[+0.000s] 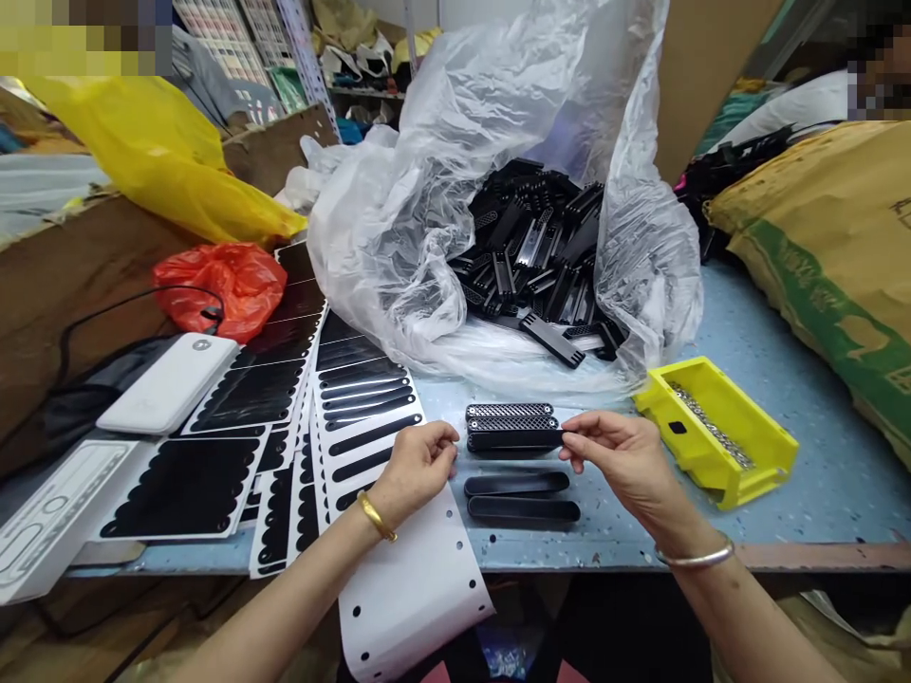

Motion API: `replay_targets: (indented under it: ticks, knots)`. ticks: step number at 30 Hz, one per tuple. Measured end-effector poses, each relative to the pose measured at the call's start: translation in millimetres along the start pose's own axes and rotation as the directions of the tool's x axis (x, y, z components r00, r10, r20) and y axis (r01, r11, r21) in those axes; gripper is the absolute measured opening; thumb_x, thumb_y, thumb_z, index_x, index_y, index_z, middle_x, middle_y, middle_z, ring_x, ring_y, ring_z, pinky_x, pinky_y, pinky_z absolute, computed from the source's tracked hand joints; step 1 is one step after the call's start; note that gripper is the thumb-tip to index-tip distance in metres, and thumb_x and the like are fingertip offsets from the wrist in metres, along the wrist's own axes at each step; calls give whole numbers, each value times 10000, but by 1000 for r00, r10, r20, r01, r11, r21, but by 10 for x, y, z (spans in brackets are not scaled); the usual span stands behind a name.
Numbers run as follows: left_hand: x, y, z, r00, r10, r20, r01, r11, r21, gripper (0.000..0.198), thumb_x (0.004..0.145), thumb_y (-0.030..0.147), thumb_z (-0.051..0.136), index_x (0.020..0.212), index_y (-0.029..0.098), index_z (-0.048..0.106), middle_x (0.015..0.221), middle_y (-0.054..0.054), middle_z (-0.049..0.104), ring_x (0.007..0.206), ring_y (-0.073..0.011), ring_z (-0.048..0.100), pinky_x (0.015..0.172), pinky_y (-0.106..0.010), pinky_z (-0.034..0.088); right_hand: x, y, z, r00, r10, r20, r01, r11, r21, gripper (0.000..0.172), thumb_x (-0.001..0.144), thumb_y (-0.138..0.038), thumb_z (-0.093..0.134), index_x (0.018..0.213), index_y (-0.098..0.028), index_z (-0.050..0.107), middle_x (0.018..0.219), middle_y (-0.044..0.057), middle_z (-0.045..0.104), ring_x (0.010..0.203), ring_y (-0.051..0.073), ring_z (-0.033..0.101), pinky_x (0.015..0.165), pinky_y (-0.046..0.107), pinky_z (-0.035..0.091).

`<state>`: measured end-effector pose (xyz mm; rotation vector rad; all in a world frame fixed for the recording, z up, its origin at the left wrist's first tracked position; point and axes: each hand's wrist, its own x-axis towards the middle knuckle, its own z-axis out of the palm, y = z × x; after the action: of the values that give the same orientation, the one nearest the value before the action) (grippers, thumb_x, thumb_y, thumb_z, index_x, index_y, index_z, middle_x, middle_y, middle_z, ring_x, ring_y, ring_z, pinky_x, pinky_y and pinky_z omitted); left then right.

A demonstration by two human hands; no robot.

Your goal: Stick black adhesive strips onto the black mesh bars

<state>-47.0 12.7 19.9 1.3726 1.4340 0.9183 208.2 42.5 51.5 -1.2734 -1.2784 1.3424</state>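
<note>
Right hand [621, 457] and left hand [418, 467] pinch opposite ends of black strip [513, 440]

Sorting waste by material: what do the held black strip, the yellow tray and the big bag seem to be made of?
The black strip, pinched by the right hand with the left hand at its other end, is probably matte plastic, given its dull, even sheen. The yellow tray looks like rigid glossy plastic with moulded walls. The big bag is thin clear plastic film, crinkled and see-through.
</note>
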Motion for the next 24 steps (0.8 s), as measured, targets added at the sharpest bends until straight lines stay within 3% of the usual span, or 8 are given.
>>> replay_targets:
  ticks: [10, 24]
  knots:
    - [32, -75, 105, 993, -109, 46, 113, 989, -91, 213, 802, 199, 581, 965, 131, 700, 620, -30, 679, 593, -166, 701, 454, -191, 482, 26, 137, 61, 998, 32, -45, -32, 999, 12, 273, 625, -367, 846, 729, -150, 717, 521, 44, 679, 423, 138, 591, 396, 242, 480]
    - [59, -12, 125, 991, -130, 38, 134, 980, -147, 180, 756, 149, 601, 915, 129, 683, 622, -17, 661, 604, -172, 711, 461, -190, 510, 72, 220, 55, 999, 40, -36, -41, 999, -33, 259, 617, -362, 847, 717, -157, 726, 530, 35, 672, 444, 145, 614, 397, 231, 495]
